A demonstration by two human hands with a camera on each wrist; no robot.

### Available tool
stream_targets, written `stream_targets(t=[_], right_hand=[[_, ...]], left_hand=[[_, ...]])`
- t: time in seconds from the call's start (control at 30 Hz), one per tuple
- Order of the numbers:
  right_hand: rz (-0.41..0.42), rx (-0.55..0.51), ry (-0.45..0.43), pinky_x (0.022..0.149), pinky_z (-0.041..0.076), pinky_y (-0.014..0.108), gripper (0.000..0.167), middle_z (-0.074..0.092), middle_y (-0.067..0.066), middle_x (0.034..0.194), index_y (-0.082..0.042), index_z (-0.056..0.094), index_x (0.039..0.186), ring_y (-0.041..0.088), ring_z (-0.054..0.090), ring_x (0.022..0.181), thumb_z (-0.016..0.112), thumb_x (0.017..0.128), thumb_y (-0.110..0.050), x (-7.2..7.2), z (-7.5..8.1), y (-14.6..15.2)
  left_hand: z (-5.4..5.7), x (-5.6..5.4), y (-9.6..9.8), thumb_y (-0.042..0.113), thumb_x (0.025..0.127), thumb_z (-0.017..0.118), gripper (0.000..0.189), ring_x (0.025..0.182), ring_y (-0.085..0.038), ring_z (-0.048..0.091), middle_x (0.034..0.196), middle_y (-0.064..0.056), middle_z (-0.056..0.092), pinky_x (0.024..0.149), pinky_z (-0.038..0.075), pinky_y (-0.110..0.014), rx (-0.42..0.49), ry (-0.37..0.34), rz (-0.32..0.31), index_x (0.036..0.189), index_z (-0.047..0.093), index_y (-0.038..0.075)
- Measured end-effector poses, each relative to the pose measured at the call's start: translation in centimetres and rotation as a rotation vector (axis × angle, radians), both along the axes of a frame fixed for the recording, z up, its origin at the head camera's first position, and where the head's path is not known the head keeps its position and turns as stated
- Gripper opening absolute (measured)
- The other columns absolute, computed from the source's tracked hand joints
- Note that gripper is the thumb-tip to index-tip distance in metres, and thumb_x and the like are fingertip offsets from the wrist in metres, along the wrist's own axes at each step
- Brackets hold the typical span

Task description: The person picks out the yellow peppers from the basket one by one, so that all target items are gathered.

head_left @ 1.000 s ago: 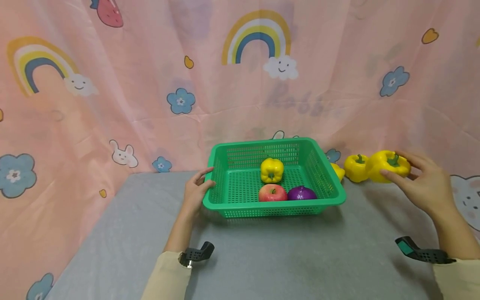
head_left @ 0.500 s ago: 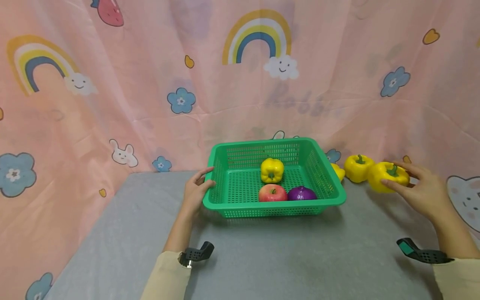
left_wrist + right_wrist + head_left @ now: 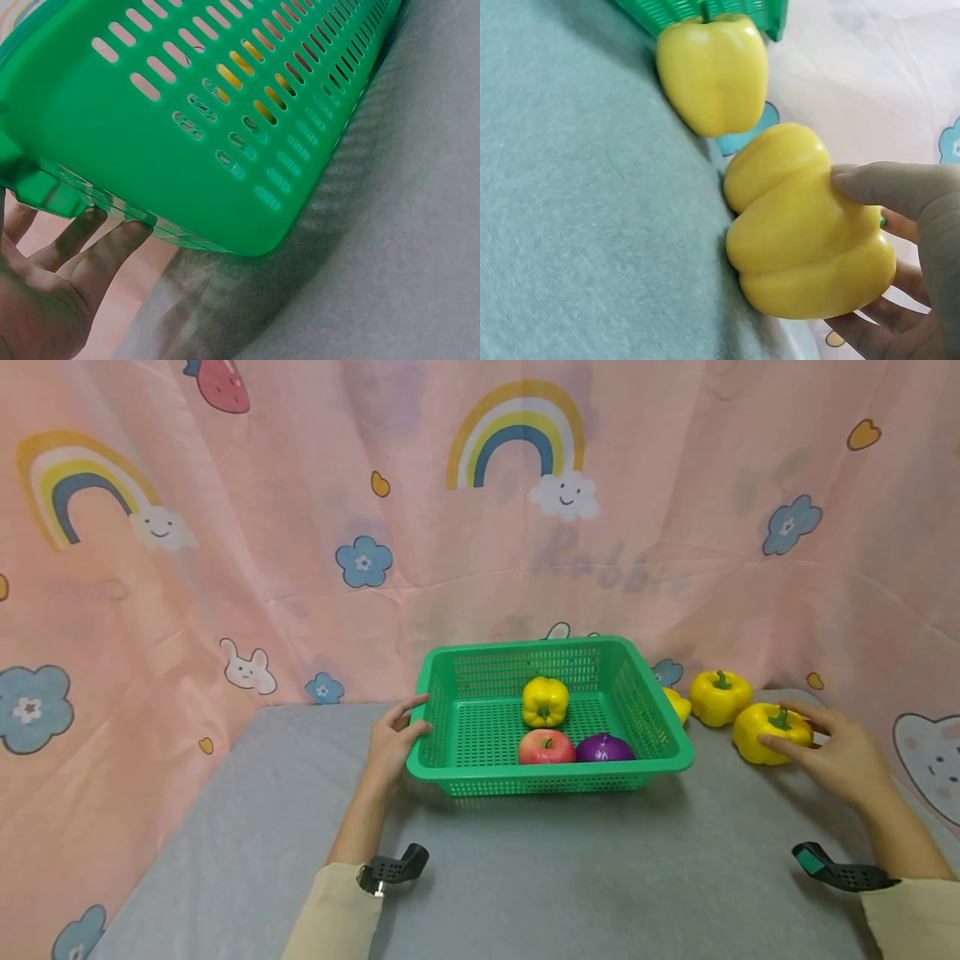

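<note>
A green plastic basket [image 3: 525, 772] stands mid-table. At its left rim is my left hand [image 3: 390, 743], thumb and fingers holding the edge; the left wrist view shows fingertips [image 3: 135, 229] against the basket's side. Over on the right, my right hand [image 3: 847, 752] grips a yellow bell pepper [image 3: 768, 733] with its green stem up, thumb on the near side. That same bell pepper [image 3: 810, 240] fills much of the right wrist view, at or just above the tabletop; I cannot tell which. A second yellow bell pepper [image 3: 720, 697] stands behind it, apart.
Inside the basket lie another yellow bell pepper [image 3: 544, 702], a red apple [image 3: 547, 747] and a purple onion-like vegetable [image 3: 604, 747]. Another yellow piece [image 3: 677, 704] is partly hidden behind the basket's right side. A pink patterned curtain [image 3: 480, 568] hangs behind the grey table [image 3: 600, 877].
My right hand has lowered the bell pepper and brought it nearer to me, away from the one behind it. The left hand and the basket have stayed in place.
</note>
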State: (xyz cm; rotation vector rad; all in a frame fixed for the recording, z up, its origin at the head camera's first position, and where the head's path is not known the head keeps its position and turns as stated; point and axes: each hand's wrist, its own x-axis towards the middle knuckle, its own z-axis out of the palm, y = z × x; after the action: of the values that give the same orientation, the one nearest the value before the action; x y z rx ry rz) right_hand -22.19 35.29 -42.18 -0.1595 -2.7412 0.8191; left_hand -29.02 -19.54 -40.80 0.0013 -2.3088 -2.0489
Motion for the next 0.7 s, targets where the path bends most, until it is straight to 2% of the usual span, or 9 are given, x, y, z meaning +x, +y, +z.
stream_targets(t=[0.1, 0.13, 0.3, 0.4, 0.63, 0.7], right_hand=[[-0.003, 0.000, -0.019, 0.090, 0.036, 0.076, 0.073, 0.042, 0.043, 0.141, 0.005, 0.044, 0.148, 0.061, 0.041, 0.120, 0.066, 0.095, -0.041, 0.01, -0.07, 0.04], [0.000, 0.002, -0.024, 0.090, 0.035, 0.076, 0.073, 0.041, 0.043, 0.142, 0.004, 0.044, 0.148, 0.061, 0.040, 0.121, 0.066, 0.095, -0.042, -0.02, -0.08, 0.04], [0.001, 0.012, -0.029, 0.092, 0.035, 0.077, 0.075, 0.039, 0.044, 0.143, 0.004, 0.043, 0.148, 0.062, 0.038, 0.122, 0.066, 0.096, -0.043, -0.23, -0.11, -0.30], [-0.003, 0.015, -0.035, 0.092, 0.034, 0.077, 0.075, 0.038, 0.044, 0.143, 0.004, 0.042, 0.149, 0.061, 0.038, 0.122, 0.065, 0.096, -0.044, -0.30, -0.10, -0.41], [0.004, 0.027, -0.050, 0.091, 0.034, 0.078, 0.077, 0.037, 0.044, 0.143, 0.005, 0.041, 0.149, 0.061, 0.037, 0.121, 0.064, 0.096, -0.045, -0.17, 0.17, -0.38], [0.006, 0.025, -0.055, 0.091, 0.033, 0.078, 0.077, 0.036, 0.044, 0.144, 0.005, 0.040, 0.149, 0.062, 0.037, 0.122, 0.064, 0.096, -0.046, -0.09, 0.28, -0.40]], left_hand=[[0.03, -0.02, 0.09, 0.005, 0.087, 0.063, 0.052, 0.104, -0.018, 0.065, 0.133, -0.020, 0.066, 0.082, 0.053, -0.027, 0.009, 0.001, 0.005, 0.136, 0.065, 0.020], [0.02, -0.02, 0.10, 0.004, 0.087, 0.063, 0.052, 0.103, -0.018, 0.065, 0.133, -0.021, 0.066, 0.081, 0.053, -0.028, 0.012, 0.000, 0.006, 0.136, 0.065, 0.020], [0.01, 0.06, 0.03, 0.007, 0.088, 0.063, 0.051, 0.128, -0.026, 0.058, 0.143, -0.016, 0.059, 0.100, 0.047, -0.040, -0.003, -0.001, 0.001, 0.137, 0.064, 0.021], [0.00, 0.05, 0.00, 0.008, 0.088, 0.063, 0.052, 0.134, -0.029, 0.054, 0.146, -0.016, 0.056, 0.104, 0.045, -0.045, 0.000, 0.000, -0.003, 0.138, 0.063, 0.021], [0.07, 0.00, 0.11, 0.007, 0.087, 0.064, 0.052, 0.118, -0.029, 0.063, 0.137, -0.019, 0.063, 0.087, 0.051, -0.032, -0.003, -0.009, 0.015, 0.137, 0.064, 0.022], [0.09, -0.04, 0.17, 0.007, 0.087, 0.064, 0.052, 0.120, -0.029, 0.062, 0.137, -0.019, 0.063, 0.087, 0.051, -0.031, -0.009, -0.007, 0.019, 0.136, 0.065, 0.022]])
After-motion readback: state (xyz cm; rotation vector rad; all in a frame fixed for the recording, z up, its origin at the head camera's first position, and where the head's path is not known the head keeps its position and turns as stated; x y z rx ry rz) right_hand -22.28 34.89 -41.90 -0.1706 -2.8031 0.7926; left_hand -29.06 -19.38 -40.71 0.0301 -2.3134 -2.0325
